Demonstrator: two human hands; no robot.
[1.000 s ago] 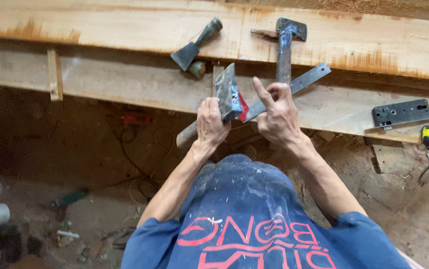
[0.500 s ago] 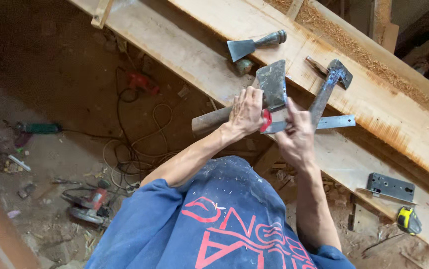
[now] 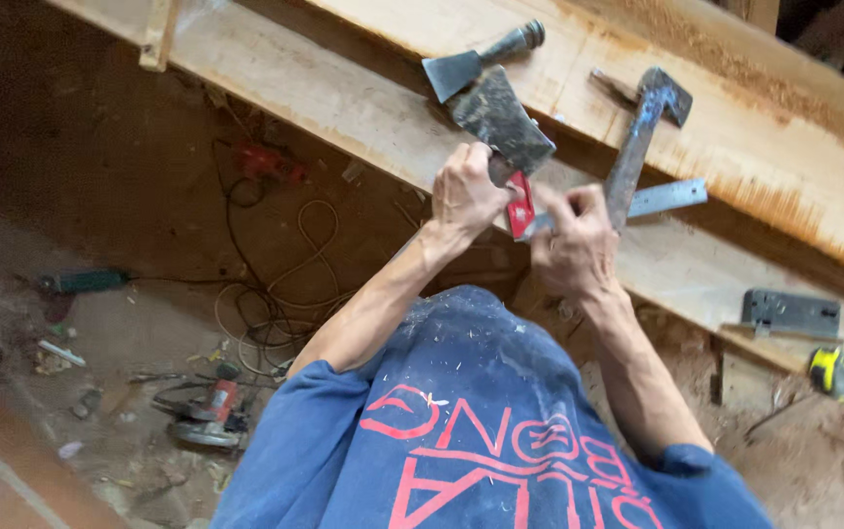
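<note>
Hatchet (image 3: 500,122) gripped in left hand (image 3: 463,191); right hand (image 3: 571,245) seemingly on metal square (image 3: 667,199).

Left hand (image 3: 463,191): fingers curled shut in a grip, forearm bare, reaching forward.
Right hand (image 3: 574,240): fingers pinched closed, close beside the left, elbow bent.

A: What carries the tools?
B: Long pale timber planks (image 3: 363,108) crossing the view diagonally. On them lie a chisel (image 3: 481,61), a hammer (image 3: 642,137), a flat metal strip (image 3: 672,196), a grey lock plate (image 3: 791,313) and a yellow tape measure (image 3: 833,372).

A: And below?
B: A dirt floor (image 3: 98,333) bearing a coiled cable (image 3: 275,294), a red angle grinder (image 3: 208,411) and a green-handled tool (image 3: 84,281).
</note>
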